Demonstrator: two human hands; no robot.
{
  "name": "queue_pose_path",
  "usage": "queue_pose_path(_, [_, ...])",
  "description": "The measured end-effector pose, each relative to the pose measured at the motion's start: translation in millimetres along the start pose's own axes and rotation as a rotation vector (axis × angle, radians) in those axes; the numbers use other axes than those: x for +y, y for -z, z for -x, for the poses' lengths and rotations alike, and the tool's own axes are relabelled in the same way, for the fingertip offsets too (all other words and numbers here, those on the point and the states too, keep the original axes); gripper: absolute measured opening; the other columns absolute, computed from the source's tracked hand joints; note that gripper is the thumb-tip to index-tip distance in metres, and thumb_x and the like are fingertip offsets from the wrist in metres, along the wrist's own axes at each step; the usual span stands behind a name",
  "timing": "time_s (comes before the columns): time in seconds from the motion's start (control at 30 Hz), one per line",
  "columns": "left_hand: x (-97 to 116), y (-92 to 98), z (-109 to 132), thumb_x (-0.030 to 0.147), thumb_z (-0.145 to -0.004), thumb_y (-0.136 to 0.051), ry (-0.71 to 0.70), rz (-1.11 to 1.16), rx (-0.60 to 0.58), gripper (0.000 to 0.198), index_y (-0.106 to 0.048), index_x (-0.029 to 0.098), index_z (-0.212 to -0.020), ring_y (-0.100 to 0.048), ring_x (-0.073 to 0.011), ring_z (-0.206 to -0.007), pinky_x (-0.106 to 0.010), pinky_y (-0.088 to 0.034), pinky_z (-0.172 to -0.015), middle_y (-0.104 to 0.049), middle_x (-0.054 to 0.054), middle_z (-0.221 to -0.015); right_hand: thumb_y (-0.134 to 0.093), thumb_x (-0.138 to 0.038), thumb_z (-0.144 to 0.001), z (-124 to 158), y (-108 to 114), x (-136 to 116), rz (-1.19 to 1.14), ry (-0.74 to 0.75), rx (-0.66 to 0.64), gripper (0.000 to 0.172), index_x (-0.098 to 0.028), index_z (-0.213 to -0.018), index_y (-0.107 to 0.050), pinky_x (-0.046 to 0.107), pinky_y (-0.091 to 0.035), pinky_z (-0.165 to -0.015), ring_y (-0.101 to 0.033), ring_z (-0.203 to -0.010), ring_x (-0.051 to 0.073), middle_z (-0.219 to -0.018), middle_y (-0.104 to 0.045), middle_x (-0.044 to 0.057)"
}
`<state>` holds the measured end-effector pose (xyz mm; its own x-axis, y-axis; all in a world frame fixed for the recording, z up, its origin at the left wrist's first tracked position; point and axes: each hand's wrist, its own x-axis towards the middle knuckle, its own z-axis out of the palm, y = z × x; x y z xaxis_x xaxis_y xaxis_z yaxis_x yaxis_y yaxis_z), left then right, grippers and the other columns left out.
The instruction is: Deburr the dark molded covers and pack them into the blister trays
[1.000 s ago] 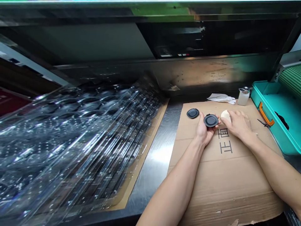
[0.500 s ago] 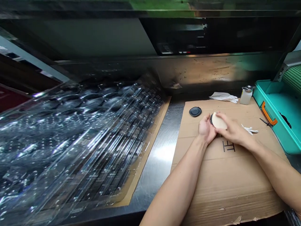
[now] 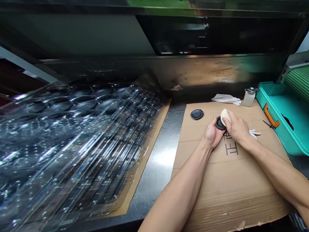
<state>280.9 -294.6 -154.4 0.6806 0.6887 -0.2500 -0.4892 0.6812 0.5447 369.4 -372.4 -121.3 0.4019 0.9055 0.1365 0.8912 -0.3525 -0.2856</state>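
My left hand (image 3: 213, 133) is closed around the edge of a small round black part (image 3: 219, 123), holding it face up above the cardboard. In my right hand (image 3: 238, 128) a cream-coloured sponge pad (image 3: 225, 116) is pinched, tilted up at the right edge of that black part. Whether the pad touches the part I cannot tell. A similar flat black piece (image 3: 197, 114) lies on the cardboard sheet (image 3: 207, 193), beyond my left hand. White gloves (image 3: 255, 133) lie partly hidden behind my right wrist.
Stacked clear plastic trays (image 3: 79, 145) fill the left side. At the back are another white glove (image 3: 226, 99) and a small bottle with a metal top (image 3: 249, 97). Dark tweezers (image 3: 268, 124) lie beside a teal bin (image 3: 277, 132) with an orange handle (image 3: 271, 116).
My right hand has lifted and tipped the sponge pad upright, uncovering the face of the black part in my left hand. The whole view has shifted slightly.
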Motion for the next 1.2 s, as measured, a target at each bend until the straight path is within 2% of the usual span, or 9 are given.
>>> queue_pose_path(0.1, [-2.0, 0.9, -0.6, 0.038, -0.108, -0.037, 0.019, -0.003, -0.006, 0.045, -0.074, 0.012, -0.103, -0.068, -0.0269, -0.121, -0.043, -0.053, -0.109, -0.077, -0.016, -0.113, -0.037, -0.047, -0.106, -2.2, -2.9, 1.9, 0.036, 0.0, -0.027, 0.055, -0.026, -0.157, -0.043, 0.038, -0.05, -0.078, -0.073, -0.09, 0.032, -0.11, -0.076, 0.014])
queue_pose_path(0.23, [-2.2, 2.2, -0.9, 0.032, -0.108, -0.039, -0.037, 0.001, 0.023, 0.04, -0.073, 0.013, -0.099, -0.069, -0.0236, -0.117, -0.04, -0.052, -0.109, -0.077, -0.014, -0.109, -0.037, -0.046, -0.106, -5.8, -4.9, 4.8, 0.042, -0.048, -0.005, 0.058, -0.025, -0.159, -0.042, 0.038, -0.051, -0.079, -0.073, -0.092, 0.031, -0.109, -0.077, 0.015])
queue_pose_path(0.37, [0.4, 3.2, -2.8, 0.035, -0.107, -0.038, -0.012, 0.018, 0.014, 0.042, -0.073, 0.013, -0.099, -0.069, -0.0244, -0.117, -0.04, -0.054, -0.107, -0.076, -0.015, -0.113, -0.037, -0.05, -0.106, -7.3, -5.4, 8.3, 0.012, 0.015, -0.035, 0.058, -0.03, -0.16, -0.041, 0.039, -0.052, -0.079, -0.073, -0.094, 0.033, -0.11, -0.077, 0.013])
queue_pose_path(0.47, [2.6, 3.1, -3.9, 0.033, -0.107, -0.037, -0.013, 0.06, 0.064, 0.04, -0.071, 0.014, -0.098, -0.069, -0.0233, -0.118, -0.04, -0.054, -0.107, -0.075, -0.014, -0.116, -0.034, -0.053, -0.106, -7.3, -4.1, 10.2, 0.028, -0.063, -0.026, 0.059, -0.031, -0.161, -0.04, 0.041, -0.052, -0.08, -0.073, -0.094, 0.034, -0.109, -0.077, 0.014])
queue_pose_path(0.6, [2.9, 2.4, -2.5, 0.034, -0.107, -0.036, 0.026, 0.075, 0.01, 0.042, -0.072, 0.013, -0.105, -0.066, -0.0252, -0.124, -0.042, -0.053, -0.11, -0.073, -0.016, -0.123, -0.034, -0.056, -0.106, -8.7, -2.0, 10.6, 0.024, -0.012, -0.069, 0.06, -0.035, -0.162, -0.038, 0.043, -0.052, -0.08, -0.074, -0.092, 0.034, -0.104, -0.078, 0.012])
queue_pose_path(0.73, [1.2, 0.6, 0.1, 0.034, -0.107, -0.036, 0.04, 0.079, -0.008, 0.041, -0.073, 0.014, -0.106, -0.065, -0.0248, -0.127, -0.041, -0.052, -0.111, -0.074, -0.014, -0.123, -0.033, -0.054, -0.106, -12.6, -0.2, 11.4, -0.007, -0.058, -0.023, 0.061, -0.03, -0.162, -0.038, 0.041, -0.052, -0.081, -0.073, -0.096, 0.033, -0.107, -0.078, 0.013])
queue_pose_path(1.0, [-2.0, 0.4, -1.1, 0.037, -0.108, -0.035, 0.032, 0.047, -0.057, 0.043, -0.072, 0.015, -0.11, -0.064, -0.0254, -0.129, -0.041, -0.05, -0.113, -0.072, -0.013, -0.131, -0.033, -0.055, -0.106, -1.6, -5.4, 4.4, -0.05, -0.049, -0.063, 0.06, -0.033, -0.162, -0.037, 0.042, -0.053, -0.079, -0.074, -0.092, 0.034, -0.106, -0.077, 0.012])
queue_pose_path(1.2, [-1.3, -1.9, 1.3, 0.035, -0.107, -0.035, 0.021, 0.022, -0.022, 0.044, -0.073, 0.014, -0.117, -0.065, -0.0255, -0.128, -0.041, -0.051, -0.113, -0.073, -0.014, -0.127, -0.032, -0.056, -0.107, -3.8, -6.6, 5.2, -0.04, -0.093, -0.034, 0.061, -0.034, -0.164, -0.032, 0.042, -0.053, -0.08, -0.074, -0.095, 0.033, -0.109, -0.077, 0.012])
